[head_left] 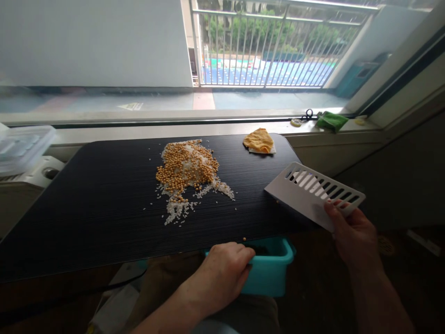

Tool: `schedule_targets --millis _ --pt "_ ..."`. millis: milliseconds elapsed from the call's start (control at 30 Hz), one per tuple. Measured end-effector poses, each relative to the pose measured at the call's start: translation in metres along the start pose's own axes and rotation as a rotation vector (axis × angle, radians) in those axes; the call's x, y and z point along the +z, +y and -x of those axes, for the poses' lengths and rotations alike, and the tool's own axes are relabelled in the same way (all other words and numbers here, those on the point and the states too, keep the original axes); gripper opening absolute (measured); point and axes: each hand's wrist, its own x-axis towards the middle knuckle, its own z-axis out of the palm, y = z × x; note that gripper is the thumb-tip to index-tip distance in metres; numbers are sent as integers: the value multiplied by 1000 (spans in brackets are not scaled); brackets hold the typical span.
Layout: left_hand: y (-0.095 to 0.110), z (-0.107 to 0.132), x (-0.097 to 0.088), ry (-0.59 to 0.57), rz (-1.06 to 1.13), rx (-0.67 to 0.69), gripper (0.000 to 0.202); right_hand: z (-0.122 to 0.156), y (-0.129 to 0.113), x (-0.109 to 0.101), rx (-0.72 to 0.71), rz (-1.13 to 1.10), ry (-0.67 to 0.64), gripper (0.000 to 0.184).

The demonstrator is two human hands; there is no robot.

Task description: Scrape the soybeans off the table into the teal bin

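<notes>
My left hand [229, 264] is closed on the near rim of a teal plastic bin [269, 273], held just below the table's front edge. Most of the bin's inside is dark and hidden. In my right hand [354, 236] is a white slotted plastic panel [302, 199], gripped at its right end with the thumb on top. The panel is tilted over the table's right side. A heap of tan, soybean-like beans [184, 164] mixed with white rice-like grains [177, 211] lies mid-table, left of the panel. One loose bean [244, 239] sits at the front edge beside the bin.
The dark tabletop [104, 199] stands against a window sill. A folded yellow cloth [260, 140] lies at its far right corner. On the sill are a green cloth [332, 121], black scissors [308, 114] and a tape roll [296, 122]. A clear plastic box [26, 148] is at left.
</notes>
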Motion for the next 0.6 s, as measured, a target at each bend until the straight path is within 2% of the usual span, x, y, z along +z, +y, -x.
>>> schedule_targets --millis 133,233,333,500,533,600 --pt "2 -5 0 -5 -10 3 12 9 2 -28 140 33 -204 34" --pt "2 -2 -2 -3 -17 2 12 6 1 -31 134 26 -266 32" --pt "3 3 -4 0 -17 0 13 3 -5 -20 80 41 -342 33" --pt "3 18 -12 -22 -7 -48 15 6 -26 1 46 134 -717 32" --pt "2 22 -14 -22 0 -52 16 6 -28 7 30 120 -724 31" --pt "-1 30 -17 -11 15 -52 18 3 -29 21 -14 62 -613 29"
